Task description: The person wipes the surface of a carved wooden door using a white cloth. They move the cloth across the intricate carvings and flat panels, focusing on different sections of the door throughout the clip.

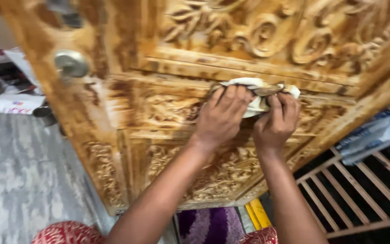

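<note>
Two bare forearms are reaching up from the bottom of the frame, above red patterned fabric [68, 233] at the person's knees and a purple rug [209, 224] lying on the floor just below the door's lower edge. The left hand [222, 118] is pressing flat, fingers curled over the top of a white cloth [254, 94], while the right hand [276, 122] is pinching the cloth's right end between thumb and fingers; both hands are closed on the cloth and neither is spread wide. The cloth is sitting bunched against the carved wooden door [172, 113], on a moulded ledge between two relief panels, and is looking smudged with brown in places. It is appearing light, soft and limp, likely folding to whatever is pushing it, so a gathered wad held under the fingertips would seem the surest hold; a loose corner would probably snag in the deep scrollwork. The door itself is looking stiff and heavy, its carving raised and sharp-edged, its finish patchy and blotched. Further up and left, a round metal door knob [71, 63] is catching the light. To the right, a slatted wooden frame [362, 190] is leaning beside the door, with a bluish plastic-wrapped bundle [375, 133] resting on it. At far left, papers and a white box [15, 103] are lying on the grey marbled floor [19, 171].
</note>
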